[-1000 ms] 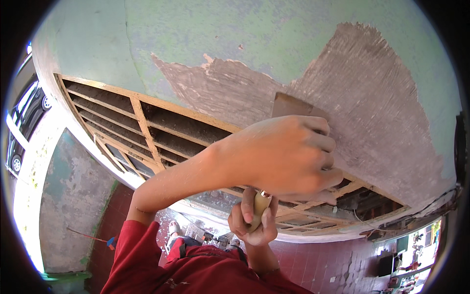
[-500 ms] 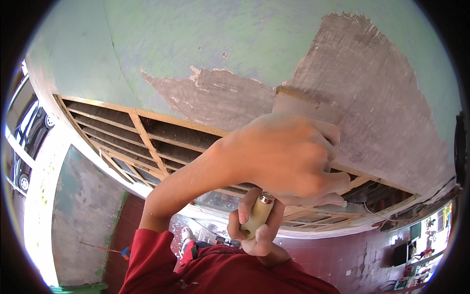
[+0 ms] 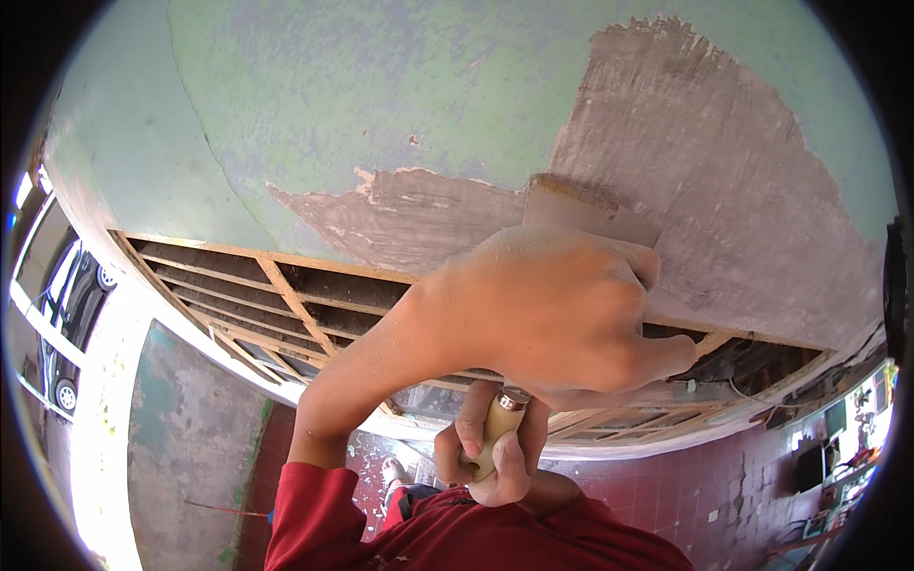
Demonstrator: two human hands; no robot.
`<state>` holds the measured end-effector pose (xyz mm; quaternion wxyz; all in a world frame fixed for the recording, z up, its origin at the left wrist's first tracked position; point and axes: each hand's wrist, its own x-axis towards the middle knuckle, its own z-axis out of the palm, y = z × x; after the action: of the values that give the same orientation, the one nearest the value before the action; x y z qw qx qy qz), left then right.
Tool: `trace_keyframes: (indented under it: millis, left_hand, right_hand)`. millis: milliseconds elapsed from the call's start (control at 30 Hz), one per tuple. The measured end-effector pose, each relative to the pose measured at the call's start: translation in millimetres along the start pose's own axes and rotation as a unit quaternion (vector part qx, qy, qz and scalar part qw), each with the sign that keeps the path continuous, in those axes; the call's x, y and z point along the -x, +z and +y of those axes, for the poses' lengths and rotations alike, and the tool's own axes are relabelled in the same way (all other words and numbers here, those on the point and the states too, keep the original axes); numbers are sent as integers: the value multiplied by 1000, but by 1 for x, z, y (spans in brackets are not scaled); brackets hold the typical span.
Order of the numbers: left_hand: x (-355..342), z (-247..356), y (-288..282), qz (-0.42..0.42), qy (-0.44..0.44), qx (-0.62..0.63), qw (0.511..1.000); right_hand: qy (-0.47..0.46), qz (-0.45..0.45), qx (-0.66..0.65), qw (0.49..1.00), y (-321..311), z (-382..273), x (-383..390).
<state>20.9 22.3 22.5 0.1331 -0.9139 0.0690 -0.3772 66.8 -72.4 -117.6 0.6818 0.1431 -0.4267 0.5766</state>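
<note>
In the head view, the person's right hand [image 3: 493,444] is closed round a cream, rounded handle [image 3: 503,430] with a shiny metal collar at its upper end, the fingers wrapped over it from both sides. It sits just below the left hand [image 3: 581,309], which shows its dusty back with the fingers bent toward the right. The palm is hidden, so one cannot tell how firmly, or on what, the left hand grips.

Just above the left knuckles shows a broad, flat, brown-grey blade [image 3: 592,211], its long upper edge slanting down to the right against the green-painted wall [image 3: 314,95]. Its join to the handle is hidden behind the left hand. The blade's left corner lies near the notch where the ragged-edged, grey-brown scraped patch [image 3: 733,181] dips between its two lobes. The patch spreads widely above and to the right of the blade, and a narrower tongue tapers leftward.

Below the patch runs the edge of a pale wooden slatted frame [image 3: 297,297], passing behind the left forearm and hand. The right hand stands between this frame and the person's red cloth shirt [image 3: 457,542], near both, with red tiled floor [image 3: 647,495] visible to its right.
</note>
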Motion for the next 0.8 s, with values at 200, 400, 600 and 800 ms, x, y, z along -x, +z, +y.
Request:
trace_keyframes:
  millis: [200,400,600,800]
  left_hand:
    - [4,3,8,16,-6,-7,1000]
    - [-8,-8,1,12,7,11,1000]
    - [0,3,2,-6,-14,3,1000]
    - [-4,-2,4,0,-14,14,1000]
  right_hand:
    - [-1,14,30,999,-6,3,7]
    - [28,38,30,998,4,-3,-8]
    - [36,55,31,997,4,-3,4]
    - [33,53,6,998,5,-6,-1]
